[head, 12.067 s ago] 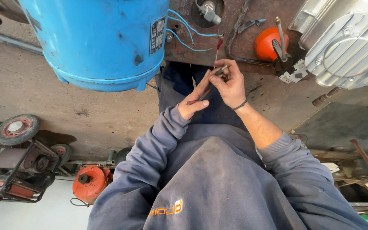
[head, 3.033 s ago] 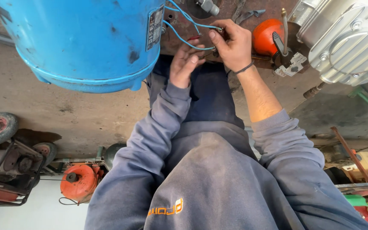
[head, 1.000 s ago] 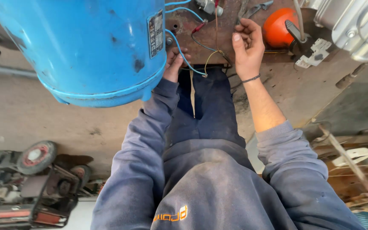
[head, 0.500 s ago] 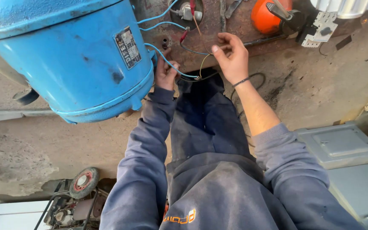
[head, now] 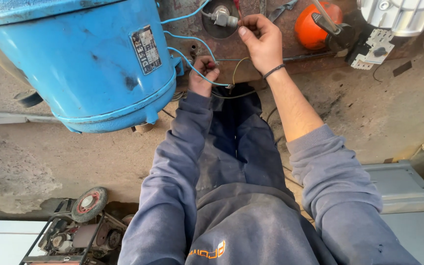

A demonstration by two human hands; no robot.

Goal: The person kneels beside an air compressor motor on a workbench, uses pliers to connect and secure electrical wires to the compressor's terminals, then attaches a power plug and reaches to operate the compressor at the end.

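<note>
Since half second ago, our right hand (head: 263, 41) rose toward bench's far edge, pinching thin wires. Left hand (head: 203, 74) closed on blue wire (head: 192, 66) beside blue motor (head: 82, 64). We keep strands taut, separated.

- We count two hands at the wiring: our left hand (head: 203, 74) and our right hand (head: 261, 41).
- One big blue tank (head: 82, 64).
- Three thin blue wires (head: 192, 68), and one yellowish wire (head: 237, 66).
- One orange round part (head: 312, 29).
- One small wheel (head: 89, 203).
- Two grey metal boxes (head: 401, 184).
</note>
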